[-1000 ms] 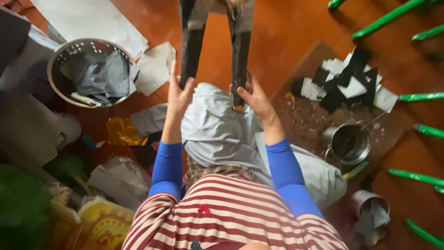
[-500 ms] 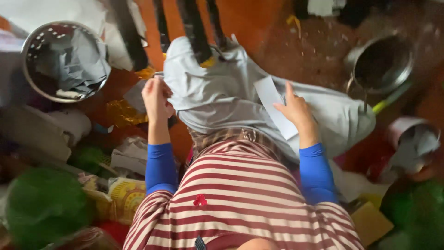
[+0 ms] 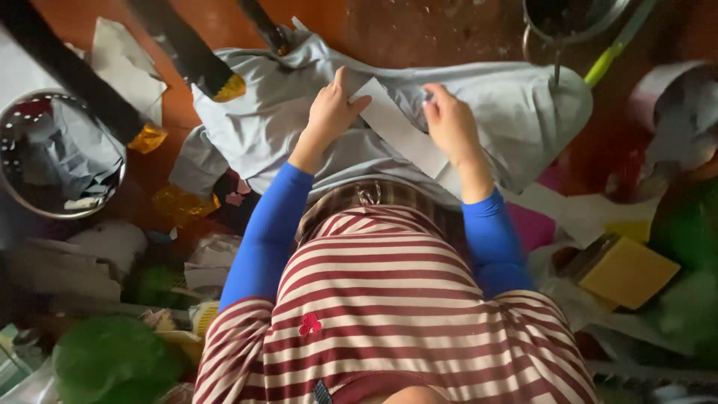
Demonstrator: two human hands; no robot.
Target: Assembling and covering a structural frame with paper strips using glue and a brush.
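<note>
On the person's lap, across pale grey trousers [image 3: 299, 120], lies a strip of white paper [image 3: 400, 131], slanting from upper left down to lower right. Both hands are on it: the left hand [image 3: 329, 112] rests flat with fingers spread at the strip's upper end, and the right hand [image 3: 449, 123] pinches the strip's edge between thumb and curled fingers near its middle. Blue sleeves run back from both wrists to a red-and-white striped shirt [image 3: 389, 314] that fills the lower middle of the view.

Around the knees the floor [image 3: 419, 34] is reddish-brown, polished and strewn with scraps. Dark chair legs [image 3: 179, 49] with yellowish tips cross the upper left. Beside them stands a perforated metal bowl [image 3: 15, 135] holding crumpled grey paper. A steel pot [image 3: 576, 15] sits at the top right, with a green stick [image 3: 613, 52] leaning just next to it. A yellow block [image 3: 628, 273] lies at the right among white sheets and a pink piece, and blurred green shapes [image 3: 112, 359] crowd the lower left corner along with crumpled wrappers.
</note>
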